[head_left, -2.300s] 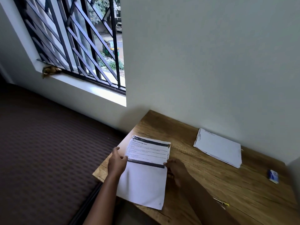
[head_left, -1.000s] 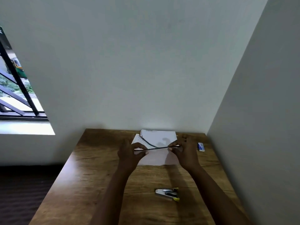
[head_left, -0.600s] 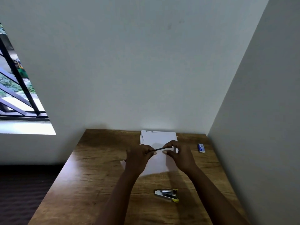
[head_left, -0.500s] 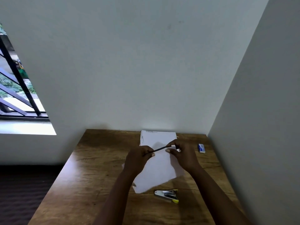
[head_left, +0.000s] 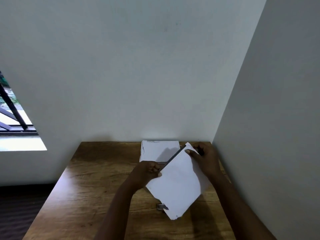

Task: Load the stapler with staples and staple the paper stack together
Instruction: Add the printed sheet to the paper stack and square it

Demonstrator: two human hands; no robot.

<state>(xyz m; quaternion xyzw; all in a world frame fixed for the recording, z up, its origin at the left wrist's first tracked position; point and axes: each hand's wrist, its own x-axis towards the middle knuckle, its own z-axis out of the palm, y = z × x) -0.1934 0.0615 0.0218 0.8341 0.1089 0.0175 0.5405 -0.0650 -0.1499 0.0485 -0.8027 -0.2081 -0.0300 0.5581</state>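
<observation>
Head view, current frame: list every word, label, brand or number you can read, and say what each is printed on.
No text is legible.
Stack of paper at the back of the table: a dark printed line along its top edge, too small and blurred to read.
Held sheets, gripped by the left hand and right hand: only the blank white side shows.
Stapler: mostly hidden, no marking visible.
</observation>
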